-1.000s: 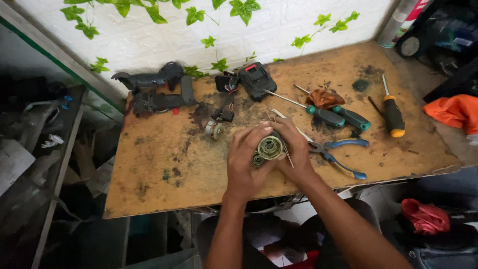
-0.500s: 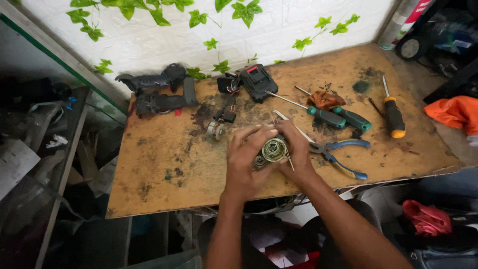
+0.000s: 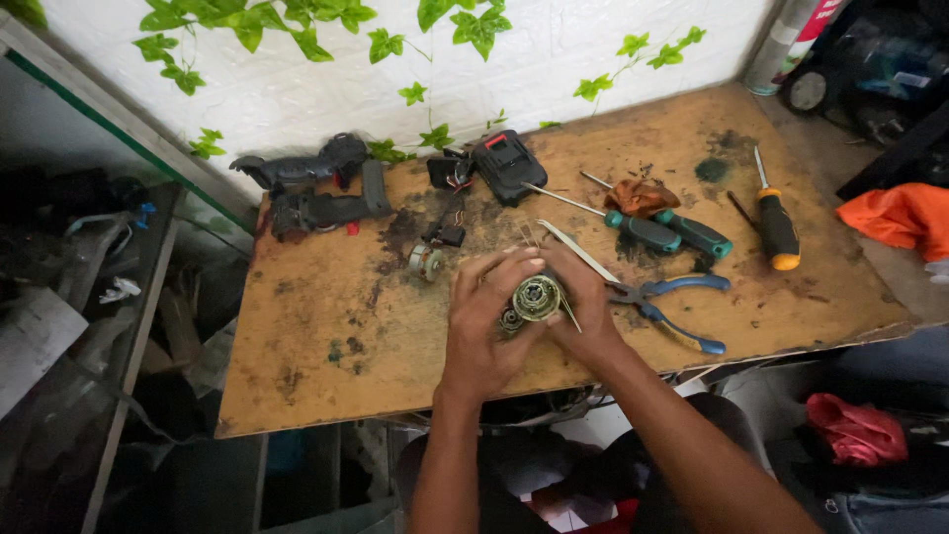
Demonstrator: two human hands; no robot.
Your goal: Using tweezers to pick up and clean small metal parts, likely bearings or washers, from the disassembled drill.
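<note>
My left hand [image 3: 484,321] and my right hand [image 3: 585,311] are cupped together around a small round metal motor part [image 3: 537,297], holding it just above the stained wooden board [image 3: 326,336]. The part's circular face, ringed with teeth or windings, points up at the camera. A thin metal pin or probe [image 3: 570,313] sticks out by my right fingers. A second small round piece [image 3: 510,319] sits under my left fingers, mostly hidden.
On the board lie a small grey motor [image 3: 427,261], black drill housing halves [image 3: 321,188], a black battery pack [image 3: 507,164], two teal-handled screwdrivers [image 3: 657,229], blue-handled pliers [image 3: 670,297] and an orange-black screwdriver [image 3: 776,222]. An orange cloth [image 3: 895,218] lies at right.
Both hands stay closed on the round part; the fingers have shifted slightly around it, and the camera view has drifted a little.
</note>
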